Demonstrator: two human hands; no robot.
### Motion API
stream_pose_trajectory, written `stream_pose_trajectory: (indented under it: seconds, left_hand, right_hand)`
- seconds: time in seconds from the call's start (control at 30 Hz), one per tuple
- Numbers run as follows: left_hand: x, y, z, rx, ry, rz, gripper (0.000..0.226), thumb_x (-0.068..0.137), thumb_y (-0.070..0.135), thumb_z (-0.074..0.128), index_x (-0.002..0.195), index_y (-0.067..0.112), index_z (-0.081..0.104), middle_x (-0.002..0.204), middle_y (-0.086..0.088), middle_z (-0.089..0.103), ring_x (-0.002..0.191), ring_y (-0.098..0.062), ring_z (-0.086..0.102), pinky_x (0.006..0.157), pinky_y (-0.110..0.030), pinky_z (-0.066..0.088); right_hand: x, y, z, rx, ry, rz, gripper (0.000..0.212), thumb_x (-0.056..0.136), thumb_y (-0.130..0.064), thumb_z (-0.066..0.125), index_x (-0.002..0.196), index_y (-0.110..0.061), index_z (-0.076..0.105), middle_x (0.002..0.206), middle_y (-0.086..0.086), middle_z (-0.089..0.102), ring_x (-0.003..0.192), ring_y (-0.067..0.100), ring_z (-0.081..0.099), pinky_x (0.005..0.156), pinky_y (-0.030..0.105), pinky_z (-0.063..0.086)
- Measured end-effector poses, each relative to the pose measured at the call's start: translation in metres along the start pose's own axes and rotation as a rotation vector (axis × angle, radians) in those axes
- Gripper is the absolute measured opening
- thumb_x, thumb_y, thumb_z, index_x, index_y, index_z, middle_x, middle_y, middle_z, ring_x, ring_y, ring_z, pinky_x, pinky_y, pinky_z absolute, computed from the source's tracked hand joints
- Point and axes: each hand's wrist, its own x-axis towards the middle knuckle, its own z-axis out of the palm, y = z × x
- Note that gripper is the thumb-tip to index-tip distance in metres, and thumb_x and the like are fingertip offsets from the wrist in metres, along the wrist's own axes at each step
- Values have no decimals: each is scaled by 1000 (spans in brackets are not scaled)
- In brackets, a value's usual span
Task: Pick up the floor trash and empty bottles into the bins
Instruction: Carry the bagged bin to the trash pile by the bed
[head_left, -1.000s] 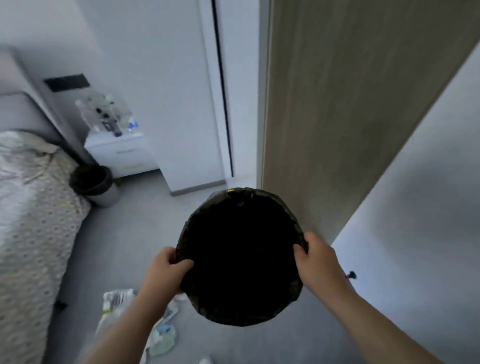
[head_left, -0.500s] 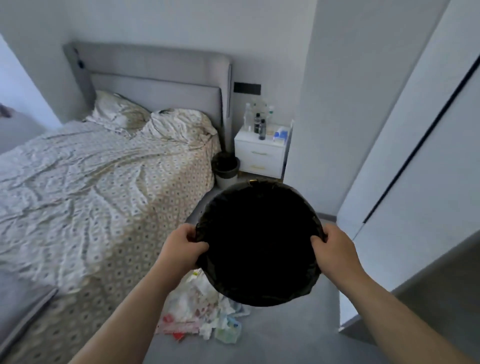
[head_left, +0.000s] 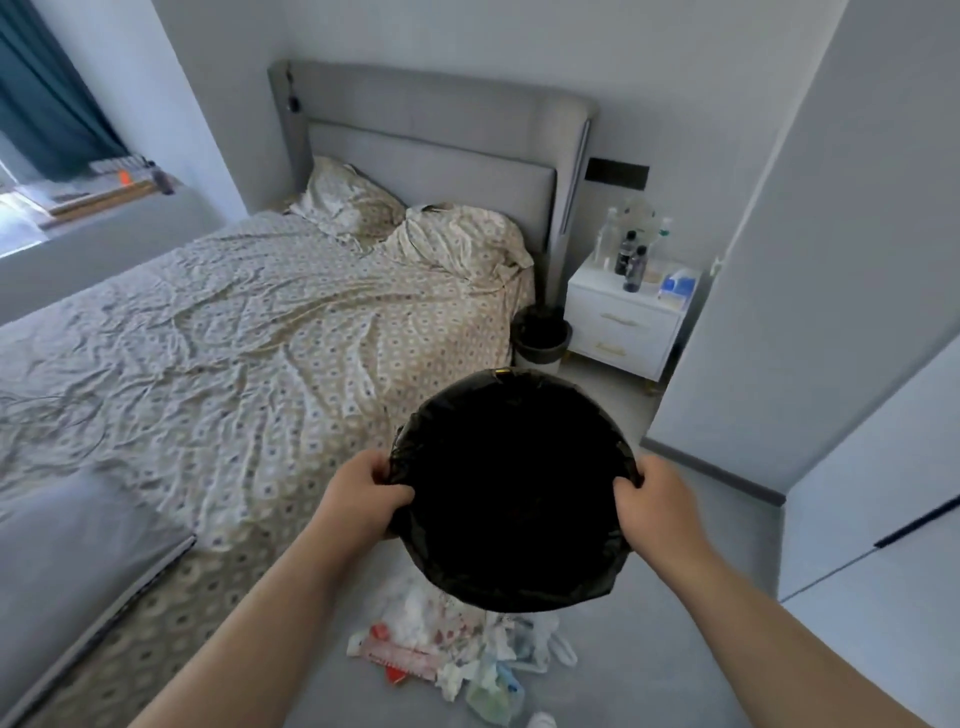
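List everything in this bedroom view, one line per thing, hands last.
bed: one, beige patterned sheet, left
pillows: two, same pattern, against the grey headboard
nightstand: one, white, right of the bed
bottles: several, clear and dark, on the nightstand
second bin: one, dark, between bed and nightstand
floor trash: one pile, mostly white with red and green bits, on the grey floor beside the bed
bin: one, black liner, held at centre of view
curtain: one, teal, top left
left hand: one, grips the bin's left rim
right hand: one, grips the bin's right rim
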Motion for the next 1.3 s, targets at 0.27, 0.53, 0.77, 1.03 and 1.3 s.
stream_pose_trajectory:
  seconds: [0.27, 0.53, 0.77, 1.03, 1.3]
  left_hand:
    - [47, 20, -16, -16, 170, -67, 17, 81, -8, 53, 79, 8, 48, 74, -12, 51, 64, -23, 53, 57, -34, 48]
    - [99, 42, -49, -17, 195, -108, 17, 81, -3, 55, 97, -5, 51, 82, -16, 53, 71, -25, 54, 62, -36, 49]
    - [188, 53, -80, -33, 142, -108, 13, 81, -5, 55, 94, 0, 54, 82, -14, 58, 68, -23, 59, 62, -36, 55]
    - [359, 35, -103, 54, -101, -87, 10, 81, -7, 53, 85, 2, 55, 82, -18, 57, 69, -27, 56, 68, -44, 54]
    - [455, -25, -49, 141, -315, -3, 14, 80, -2, 57, 80, 12, 59, 82, -18, 65, 73, -33, 63, 67, -50, 56]
  right_hand:
    - [74, -31, 38, 52, -97, -62, 32, 87, -7, 47, 64, -15, 26, 61, 1, 30, 53, 17, 28, 50, 29, 20]
    - [127, -72, 63, 75, -142, -88, 28, 89, -9, 46, 70, -12, 26, 62, 3, 29, 56, 17, 26, 52, 31, 19]
    - [178, -106, 114, 131, -76, -7, 24, 89, -11, 46, 72, -11, 30, 67, 7, 34, 58, 19, 29, 54, 33, 21]
    - [221, -131, 217, 124, 138, 325, 25, 89, -11, 46, 70, -12, 29, 66, 2, 37, 55, 17, 32, 49, 30, 23]
    - [231, -69, 280, 104, 276, 495, 23, 92, -21, 52, 79, -5, 43, 71, 5, 42, 59, 17, 38, 51, 31, 29]
